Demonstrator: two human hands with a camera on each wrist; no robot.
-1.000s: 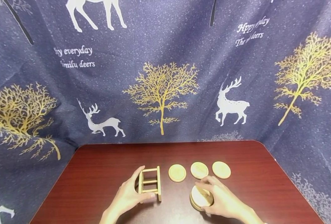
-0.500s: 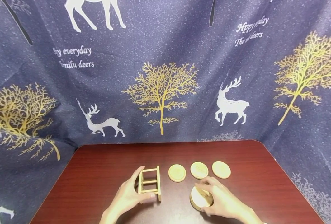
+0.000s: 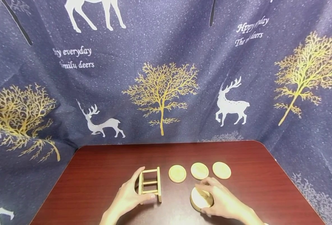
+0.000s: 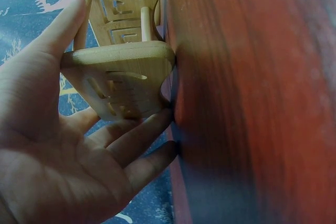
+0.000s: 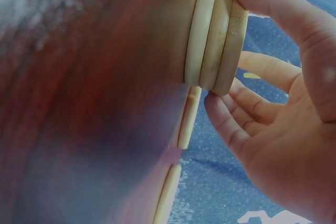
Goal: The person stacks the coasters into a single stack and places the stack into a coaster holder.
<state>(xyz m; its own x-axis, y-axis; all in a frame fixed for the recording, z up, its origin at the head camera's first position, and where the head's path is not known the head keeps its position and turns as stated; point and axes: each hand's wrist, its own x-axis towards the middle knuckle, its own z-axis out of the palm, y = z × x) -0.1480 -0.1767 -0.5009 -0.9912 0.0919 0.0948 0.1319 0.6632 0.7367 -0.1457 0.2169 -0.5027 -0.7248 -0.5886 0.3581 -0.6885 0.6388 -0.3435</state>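
Observation:
My left hand (image 3: 126, 196) grips a small bamboo coaster holder (image 3: 159, 184) that stands on the table, thumb on its near side and fingers behind. In the left wrist view, the holder's slotted end panels (image 4: 123, 59) are joined by round rods, with no coaster between them. To the right, my right hand (image 3: 225, 200) holds a stack of round wooden coasters (image 3: 199, 200) by the rim. Three coasters (image 5: 214, 40) show in that stack in the right wrist view, with my thumb and fingertips around the topmost one. The stack rests on the table.
Three single coasters lie flat in a row behind the stack: a left one (image 3: 177, 174), a middle one (image 3: 199, 170) and a right one (image 3: 221, 170). The reddish-brown table (image 3: 104, 159) ends at a dark blue cloth (image 3: 166, 40) printed with deer and trees.

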